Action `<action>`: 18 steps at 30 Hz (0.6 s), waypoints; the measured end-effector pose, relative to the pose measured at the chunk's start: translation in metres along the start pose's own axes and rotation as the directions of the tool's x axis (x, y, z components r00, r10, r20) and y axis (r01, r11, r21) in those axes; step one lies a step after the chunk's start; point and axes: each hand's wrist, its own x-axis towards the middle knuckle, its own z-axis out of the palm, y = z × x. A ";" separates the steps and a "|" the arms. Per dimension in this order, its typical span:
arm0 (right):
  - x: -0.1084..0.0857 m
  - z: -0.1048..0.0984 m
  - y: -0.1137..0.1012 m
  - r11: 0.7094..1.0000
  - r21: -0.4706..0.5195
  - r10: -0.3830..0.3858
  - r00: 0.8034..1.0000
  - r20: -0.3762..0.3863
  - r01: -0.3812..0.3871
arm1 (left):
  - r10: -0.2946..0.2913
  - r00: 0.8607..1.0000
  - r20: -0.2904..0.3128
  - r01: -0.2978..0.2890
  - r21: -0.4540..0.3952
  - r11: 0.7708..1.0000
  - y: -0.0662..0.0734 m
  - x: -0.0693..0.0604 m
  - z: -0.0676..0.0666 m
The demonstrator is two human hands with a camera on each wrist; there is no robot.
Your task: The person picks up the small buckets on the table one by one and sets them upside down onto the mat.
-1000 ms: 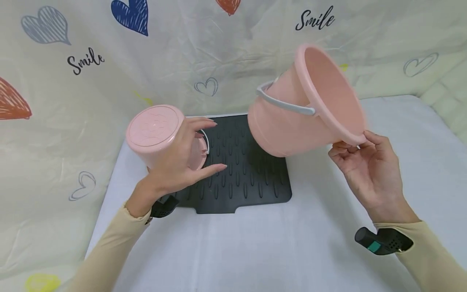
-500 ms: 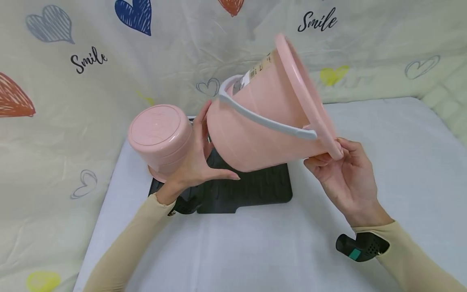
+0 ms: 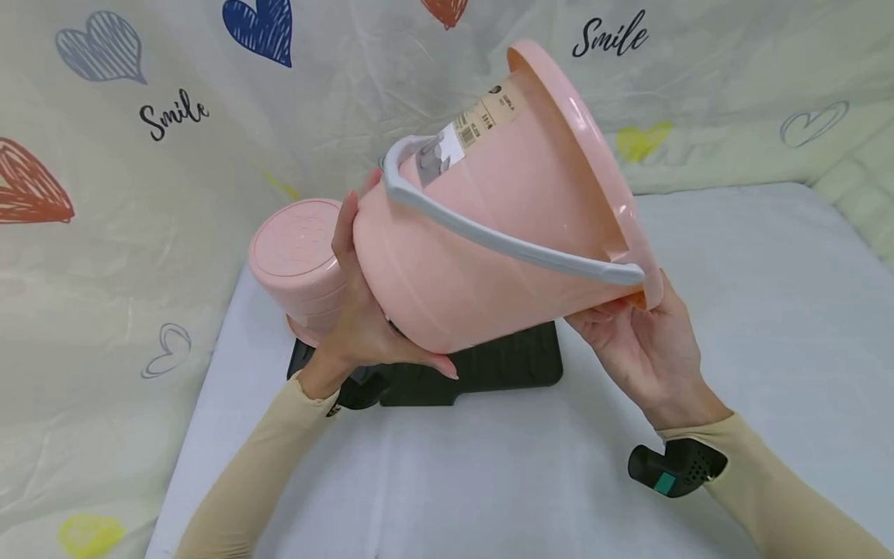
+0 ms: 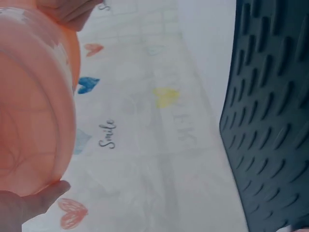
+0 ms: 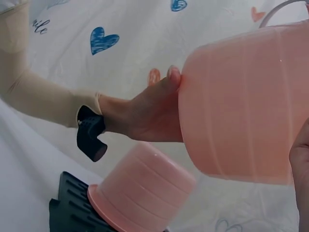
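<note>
Though head-view only, bucket (image 3: 510, 194) label (image 3: 471, 130)

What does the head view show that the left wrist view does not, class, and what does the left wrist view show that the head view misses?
Head view only: the large pink plastic bucket's curved grey handle, its printed label and the person's beige sleeves.
Left wrist view only: that bucket's round base.
Both: parts of the bucket, the flat black ridged mat and the pale heart-printed backdrop.
</note>
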 end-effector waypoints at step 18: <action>-0.009 -0.004 0.010 0.997 0.081 0.005 1.000 0.021 -0.007 | 0.191 0.981 -0.036 -0.177 0.237 0.955 0.012 0.014 0.000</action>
